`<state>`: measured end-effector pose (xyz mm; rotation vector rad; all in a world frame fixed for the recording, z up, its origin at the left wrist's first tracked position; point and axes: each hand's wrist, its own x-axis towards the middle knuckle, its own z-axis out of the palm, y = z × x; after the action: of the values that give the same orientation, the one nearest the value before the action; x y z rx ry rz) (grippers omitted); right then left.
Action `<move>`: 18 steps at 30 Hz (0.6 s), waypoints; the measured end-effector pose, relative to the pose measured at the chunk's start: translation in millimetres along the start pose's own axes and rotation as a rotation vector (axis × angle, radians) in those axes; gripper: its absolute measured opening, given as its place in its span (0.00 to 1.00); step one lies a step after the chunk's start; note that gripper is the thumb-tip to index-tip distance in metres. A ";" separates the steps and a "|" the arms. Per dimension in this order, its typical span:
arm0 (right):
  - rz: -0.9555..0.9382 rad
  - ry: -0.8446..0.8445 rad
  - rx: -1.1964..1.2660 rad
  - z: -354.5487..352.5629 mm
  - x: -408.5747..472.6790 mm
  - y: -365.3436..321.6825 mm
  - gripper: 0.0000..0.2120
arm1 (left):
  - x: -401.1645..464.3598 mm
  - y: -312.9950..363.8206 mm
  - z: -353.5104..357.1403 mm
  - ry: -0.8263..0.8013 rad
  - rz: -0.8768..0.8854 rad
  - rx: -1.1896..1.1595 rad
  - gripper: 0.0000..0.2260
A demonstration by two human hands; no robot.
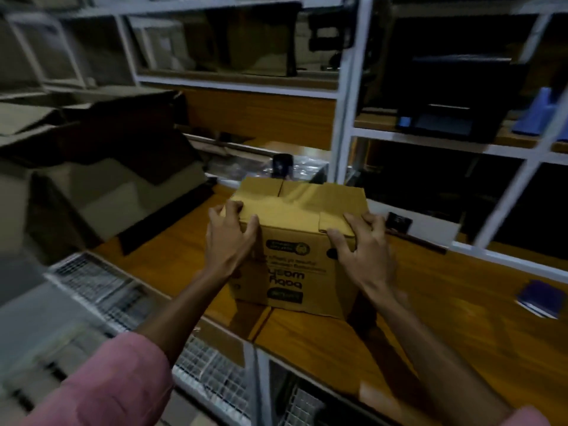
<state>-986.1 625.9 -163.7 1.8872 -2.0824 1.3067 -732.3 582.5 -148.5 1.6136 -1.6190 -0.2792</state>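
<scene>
My left hand (232,238) and right hand (361,244) grip the top near corners of the stiff brown cardboard box (295,241) at the wooden table's (445,302) near edge; probably light.

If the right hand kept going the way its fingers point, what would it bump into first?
The cardboard box: the right hand grips its top corner, fingers aimed across the folded flaps. Past those, perhaps the small dark object behind, though depth is unclear.

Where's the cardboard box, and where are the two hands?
cardboard box (295,207), head view, top flap.
left hand (230,238), head view, back of the hand.
right hand (365,244), head view, back of the hand.
</scene>
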 end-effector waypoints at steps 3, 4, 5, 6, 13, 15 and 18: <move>-0.039 -0.032 -0.043 33.5 6.2 -37.4 0.31 | 16.0 -36.9 -23.5 0.004 -0.006 0.070 0.26; -0.055 -0.043 -0.056 45.0 9.4 -47.9 0.31 | 22.9 -45.7 -30.8 0.012 -0.006 0.102 0.24; -0.069 -0.051 -0.069 54.9 12.6 -56.9 0.30 | 29.1 -53.2 -36.7 0.024 0.006 0.152 0.23; -0.076 -0.056 -0.079 63.2 15.5 -64.6 0.30 | 35.2 -60.2 -41.9 0.035 0.027 0.213 0.22; -0.020 -0.028 -0.113 101.0 26.1 -98.3 0.31 | 86.4 -102.3 -54.7 -0.042 0.199 0.460 0.23; 0.011 -0.020 -0.127 109.1 28.3 -107.2 0.31 | 103.0 -109.1 -54.4 -0.059 0.228 0.443 0.24; 0.050 0.006 -0.143 122.9 34.3 -118.3 0.31 | 126.2 -120.2 -55.5 -0.075 0.306 0.407 0.27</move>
<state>-836.6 537.1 -160.3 1.7827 -2.1693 1.1374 -588.4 469.6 -144.4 1.6254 -2.0479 0.1627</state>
